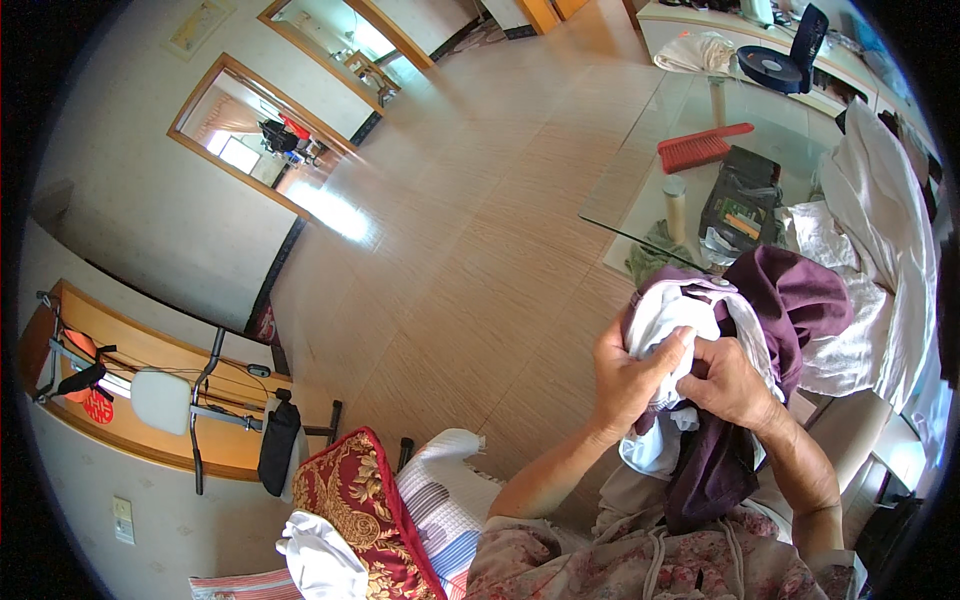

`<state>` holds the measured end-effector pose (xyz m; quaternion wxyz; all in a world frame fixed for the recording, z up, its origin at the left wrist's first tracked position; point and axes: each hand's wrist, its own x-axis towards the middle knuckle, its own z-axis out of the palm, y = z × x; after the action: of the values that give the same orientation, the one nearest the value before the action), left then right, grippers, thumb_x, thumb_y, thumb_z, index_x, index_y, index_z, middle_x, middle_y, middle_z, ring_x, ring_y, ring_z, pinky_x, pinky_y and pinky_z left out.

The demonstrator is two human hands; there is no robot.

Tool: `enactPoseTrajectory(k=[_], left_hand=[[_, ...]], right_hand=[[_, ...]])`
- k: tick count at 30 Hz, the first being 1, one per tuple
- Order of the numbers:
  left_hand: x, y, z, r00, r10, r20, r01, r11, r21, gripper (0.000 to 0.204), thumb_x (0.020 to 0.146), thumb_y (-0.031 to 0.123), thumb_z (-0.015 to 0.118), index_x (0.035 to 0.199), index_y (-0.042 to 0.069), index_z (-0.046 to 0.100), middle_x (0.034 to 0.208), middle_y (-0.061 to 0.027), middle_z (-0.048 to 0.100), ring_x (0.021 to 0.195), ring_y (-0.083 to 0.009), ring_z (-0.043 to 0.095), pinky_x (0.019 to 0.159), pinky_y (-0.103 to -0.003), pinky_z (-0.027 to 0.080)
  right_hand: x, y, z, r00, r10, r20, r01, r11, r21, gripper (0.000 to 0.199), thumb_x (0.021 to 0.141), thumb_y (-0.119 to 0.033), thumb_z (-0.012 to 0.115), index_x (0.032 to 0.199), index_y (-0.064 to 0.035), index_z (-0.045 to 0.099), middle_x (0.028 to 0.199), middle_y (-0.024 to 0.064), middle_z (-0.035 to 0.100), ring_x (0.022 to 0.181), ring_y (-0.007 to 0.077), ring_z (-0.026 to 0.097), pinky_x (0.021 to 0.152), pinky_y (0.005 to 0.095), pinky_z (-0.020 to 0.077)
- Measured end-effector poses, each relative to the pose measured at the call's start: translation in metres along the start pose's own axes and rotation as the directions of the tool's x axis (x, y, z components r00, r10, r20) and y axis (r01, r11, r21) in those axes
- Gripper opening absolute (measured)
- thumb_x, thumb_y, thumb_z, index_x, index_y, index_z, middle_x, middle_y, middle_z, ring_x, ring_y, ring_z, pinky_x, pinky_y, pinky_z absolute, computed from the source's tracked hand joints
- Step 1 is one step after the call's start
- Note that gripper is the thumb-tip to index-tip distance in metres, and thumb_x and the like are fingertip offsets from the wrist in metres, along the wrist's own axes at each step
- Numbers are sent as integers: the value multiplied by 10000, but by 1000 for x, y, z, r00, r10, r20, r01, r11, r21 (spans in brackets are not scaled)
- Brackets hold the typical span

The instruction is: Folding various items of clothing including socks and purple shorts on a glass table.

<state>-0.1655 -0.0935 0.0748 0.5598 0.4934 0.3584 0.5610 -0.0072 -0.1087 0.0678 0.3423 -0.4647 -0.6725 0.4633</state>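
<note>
A dark purple garment [790,305] with white lining [668,315] is bunched up in front of my chest, its lower folds hanging over my lap. My left hand [637,375] grips the bundle from its left side, thumb lying over the white cloth. Close against it, my right hand [738,385] is closed with bent fingers on the same cloth. The fingertips are partly hidden, so what they pinch exactly cannot be seen. Below my hands a pale white-blue piece of cloth [655,448] hangs out of the bundle.
A glass table [625,190] stands ahead right, bearing a red brush [695,150] and a dark package [740,200]. White cloth [870,190] drapes at the right. A red-gold cushion [355,495] and exercise equipment [160,400] are at left.
</note>
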Motion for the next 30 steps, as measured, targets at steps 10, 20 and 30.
enactPoseTrajectory(k=[10,20,30], left_hand=[[6,11,-21,988,-141,-59,121,958,-261,286,858,132,720,1092,-6,632,967,-48,666,835,-104,620,756,-250,505],[32,-2,-49,950,-306,-56,276,912,-303,430,867,378,628,1111,24,623,1052,-137,672,978,-266,641,905,-416,504],[43,-9,-56,950,-304,-67,267,907,-325,386,926,327,574,1119,-4,617,1075,-149,676,956,-266,667,878,-401,528]], right_hand=[[-9,-12,0,998,-11,-55,27,950,310,99,859,-45,677,946,-3,696,709,-36,626,643,23,550,577,225,476],[-58,-27,-49,889,-25,-458,278,824,494,124,910,-81,654,1007,-45,586,837,10,620,654,46,546,555,186,438],[-63,3,-71,915,-90,-393,401,312,861,149,820,-138,682,870,-89,550,869,39,593,612,92,526,496,213,370]])
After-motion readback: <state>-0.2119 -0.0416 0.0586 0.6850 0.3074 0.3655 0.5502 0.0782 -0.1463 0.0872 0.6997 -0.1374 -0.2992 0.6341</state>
